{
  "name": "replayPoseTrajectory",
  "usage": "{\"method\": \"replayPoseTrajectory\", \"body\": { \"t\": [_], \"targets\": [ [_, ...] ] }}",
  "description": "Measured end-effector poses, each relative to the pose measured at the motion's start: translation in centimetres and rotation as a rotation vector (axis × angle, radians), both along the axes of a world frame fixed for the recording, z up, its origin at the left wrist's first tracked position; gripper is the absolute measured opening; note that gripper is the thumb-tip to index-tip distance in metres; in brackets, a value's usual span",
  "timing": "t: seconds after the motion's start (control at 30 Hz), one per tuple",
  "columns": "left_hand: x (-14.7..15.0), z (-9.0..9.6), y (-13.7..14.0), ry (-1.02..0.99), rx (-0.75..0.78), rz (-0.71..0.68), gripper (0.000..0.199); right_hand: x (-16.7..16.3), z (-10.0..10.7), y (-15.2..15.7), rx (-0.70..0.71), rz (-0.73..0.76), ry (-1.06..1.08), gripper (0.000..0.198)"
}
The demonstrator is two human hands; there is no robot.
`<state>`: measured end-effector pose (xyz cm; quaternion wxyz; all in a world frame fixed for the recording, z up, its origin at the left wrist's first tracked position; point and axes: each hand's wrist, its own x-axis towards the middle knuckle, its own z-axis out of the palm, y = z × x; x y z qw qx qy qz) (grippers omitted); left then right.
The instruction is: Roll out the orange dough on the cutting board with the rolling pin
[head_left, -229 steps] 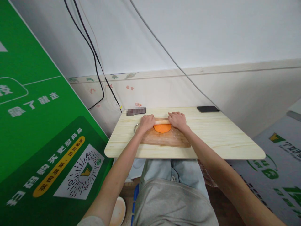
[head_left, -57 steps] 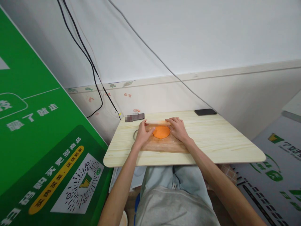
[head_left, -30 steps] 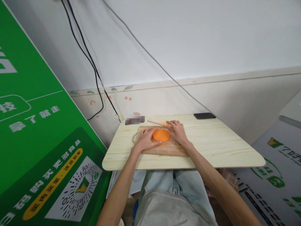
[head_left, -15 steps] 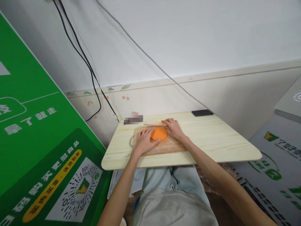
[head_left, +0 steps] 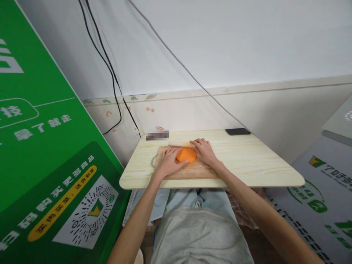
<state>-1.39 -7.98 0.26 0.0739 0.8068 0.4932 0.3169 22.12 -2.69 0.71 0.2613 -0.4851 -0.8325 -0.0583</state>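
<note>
A flat round of orange dough [head_left: 186,155] lies on a wooden board [head_left: 192,173] with a metal handle at its left end. My left hand [head_left: 169,162] rests at the dough's left side, fingers stretched over the board and thumb on the dough's near edge. On the other side, my right hand [head_left: 205,151] lies flat with fingers extended, touching the dough's right edge. Its fingers also reach over the right end of a pale wooden rolling pin [head_left: 179,144], which lies just behind the dough. The undersides of both hands are hidden.
A black phone [head_left: 238,131] lies at the back right of the pale wooden table [head_left: 255,167]. A blurred-out dark item [head_left: 157,135] sits at the back left. Cables [head_left: 117,82] hang along the wall. A green printed panel [head_left: 55,121] stands close on the left.
The view has shifted slightly. My hands stay around the dough, with only slight movement of the fingers. The dough's outline looks a little less evenly round.
</note>
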Motion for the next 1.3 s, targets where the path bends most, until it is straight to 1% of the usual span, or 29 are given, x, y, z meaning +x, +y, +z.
{"method": "replayPoseTrajectory", "body": {
  "t": [0.07,0.1,0.17,0.27,0.37,0.4,0.47,0.57,0.63,0.7,0.77,0.87,0.97,1.07,1.17,1.23,1.3],
  "targets": [
    [-0.3,0.1,0.4,-0.151,0.107,0.025,0.034,0.1,0.0,0.1,0.025,0.01,0.038,0.041],
    [-0.5,0.2,0.7,-0.232,0.172,0.067,0.027,0.2,-0.1,0.2,0.037,0.011,0.063,0.041],
    [-0.9,0.7,1.7,-0.352,0.296,0.181,0.02,0.4,-0.2,0.2,0.05,0.035,0.098,0.04],
    [-0.9,1.7,3.7,-0.407,0.417,0.332,0.017,0.5,-0.2,0.2,0.055,0.093,0.11,0.041],
    [-0.2,2.2,5.6,-0.382,0.456,0.407,0.016,0.5,-0.2,-0.1,0.047,0.12,0.089,0.041],
    [0.1,2.1,6.1,-0.357,0.443,0.404,0.017,0.5,-0.1,-0.2,0.043,0.125,0.08,0.04],
    [0.4,1.5,6.7,-0.289,0.38,0.34,0.017,0.5,0.1,-0.4,0.034,0.13,0.065,0.04],
    [0.5,0.3,6.9,-0.195,0.233,0.246,0.021,0.4,0.3,-0.7,0.004,0.131,0.051,0.037],
    [0.3,-0.3,6.9,-0.138,0.133,0.226,0.023,0.2,0.5,-0.7,-0.016,0.132,0.04,0.033],
    [0.2,-0.5,6.7,-0.093,0.065,0.24,0.026,0.0,0.5,-0.7,-0.017,0.116,0.028,0.03],
    [0.1,-0.6,6.5,-0.05,0.028,0.262,0.031,-0.2,0.5,-0.4,-0.002,0.076,0.01,0.029],
    [0.1,-0.3,6.1,0.054,-0.015,0.273,0.035,-0.5,0.5,0.0,0.022,0.002,-0.028,0.036],
    [0.1,0.2,6.0,0.178,-0.032,0.287,0.034,-0.8,0.4,0.2,0.029,-0.015,-0.071,0.042],
    [0.3,0.8,6.7,0.256,-0.052,0.306,0.029,-0.9,0.5,0.2,0.023,-0.008,-0.1,0.044],
    [0.3,1.0,7.9,0.25,-0.078,0.304,0.026,-1.0,0.7,0.0,0.034,-0.012,-0.112,0.043],
    [0.0,0.6,8.6,0.196,-0.084,0.282,0.028,-1.0,0.9,-0.1,0.044,-0.013,-0.112,0.042],
    [-0.5,0.2,9.0,0.116,-0.091,0.251,0.029,-0.9,1.1,-0.2,0.024,-0.065,-0.084,0.044]
  ]
}}
